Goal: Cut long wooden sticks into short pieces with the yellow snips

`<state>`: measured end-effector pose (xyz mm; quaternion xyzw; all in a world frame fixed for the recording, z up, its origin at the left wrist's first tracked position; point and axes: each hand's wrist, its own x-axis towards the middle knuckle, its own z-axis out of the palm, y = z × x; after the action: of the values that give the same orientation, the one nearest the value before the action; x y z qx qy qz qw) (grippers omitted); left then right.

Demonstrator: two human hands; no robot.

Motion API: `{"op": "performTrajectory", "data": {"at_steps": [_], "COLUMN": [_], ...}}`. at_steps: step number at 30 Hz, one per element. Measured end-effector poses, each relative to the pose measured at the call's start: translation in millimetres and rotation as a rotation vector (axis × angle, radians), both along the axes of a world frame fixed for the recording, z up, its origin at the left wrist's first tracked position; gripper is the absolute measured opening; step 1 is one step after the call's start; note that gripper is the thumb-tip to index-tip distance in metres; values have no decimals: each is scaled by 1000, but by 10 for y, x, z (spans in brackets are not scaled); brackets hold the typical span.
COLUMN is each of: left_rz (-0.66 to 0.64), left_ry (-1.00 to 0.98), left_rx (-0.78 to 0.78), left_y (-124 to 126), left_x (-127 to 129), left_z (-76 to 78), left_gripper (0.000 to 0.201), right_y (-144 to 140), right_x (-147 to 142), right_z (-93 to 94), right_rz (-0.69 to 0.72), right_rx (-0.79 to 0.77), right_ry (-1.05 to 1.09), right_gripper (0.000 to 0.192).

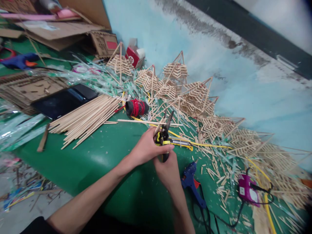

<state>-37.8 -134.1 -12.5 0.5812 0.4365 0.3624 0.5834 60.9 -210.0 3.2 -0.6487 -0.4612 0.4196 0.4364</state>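
My right hand [168, 165] is wrapped round the dark handles of a pair of pruning shears [166, 131] with yellow parts, its blades pointing away from me. My left hand [146, 146] is closed right beside the shears, its thumb lying across them. Short wooden sticks [159, 125] stick up from the left fingers next to the blades; the fingertips are partly hidden. Just beyond the hands lies a long single stick [136, 121]. A utility knife [180, 142] rests to the right of the shears.
Stick pyramids [175, 70] line the wall. Left are a stick bundle [90, 117] and a dark phone or tablet [64, 99]. Red string wraps a black roll [136, 108]. A blue glue gun [191, 182], cut bits [219, 169] and a purple device [248, 190] lie right.
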Motion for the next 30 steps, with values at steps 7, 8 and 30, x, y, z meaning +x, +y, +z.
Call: {"op": "performTrajectory", "data": {"at_steps": [7,8,30], "left_rz": [0,10,-188], "left_ry": [-54,-53,574], "left_rx": [3,3,613], "left_y": [25,34,462], "left_x": [-24,-83,-688], "left_z": [-102,-134,585], "left_gripper": [63,63,19], "right_y": [51,49,52], "right_x": [25,35,-17], "right_z": [-98,-119,-92], "right_rz": [-13,-23,-8], "right_rx": [-40,-47,-82], "right_ry": [-4,-6,-37], "right_gripper": [33,33,23]}}
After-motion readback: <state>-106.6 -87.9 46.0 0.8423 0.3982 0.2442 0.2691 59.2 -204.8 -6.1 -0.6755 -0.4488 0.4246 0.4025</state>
